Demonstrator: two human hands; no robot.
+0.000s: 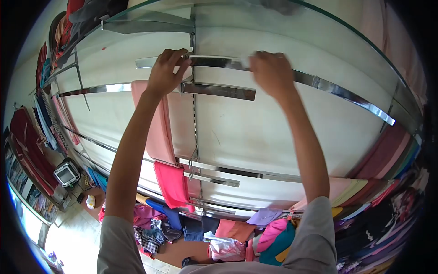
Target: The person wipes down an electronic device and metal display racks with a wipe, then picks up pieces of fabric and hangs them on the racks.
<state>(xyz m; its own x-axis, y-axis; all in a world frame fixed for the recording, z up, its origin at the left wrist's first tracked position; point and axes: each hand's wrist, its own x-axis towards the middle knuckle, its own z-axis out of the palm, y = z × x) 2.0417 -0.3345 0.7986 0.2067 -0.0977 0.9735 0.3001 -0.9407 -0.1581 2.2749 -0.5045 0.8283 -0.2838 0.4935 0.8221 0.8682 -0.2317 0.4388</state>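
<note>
Both arms reach up to a long chrome rail below a glass shelf. My left hand has its fingers curled over the rail near the slotted wall upright. Farther right, my right hand is wrapped round the same rail, its fingers slightly blurred. A short chrome bar juts out just beneath. Pale pink cloth hangs from a rail below my left hand, and bright pink cloth hangs lower down.
More chrome rails cross the wall lower down. Folded clothes lie along the brown counter. Hanging fabrics crowd the right side. At the left are garments and a small monitor.
</note>
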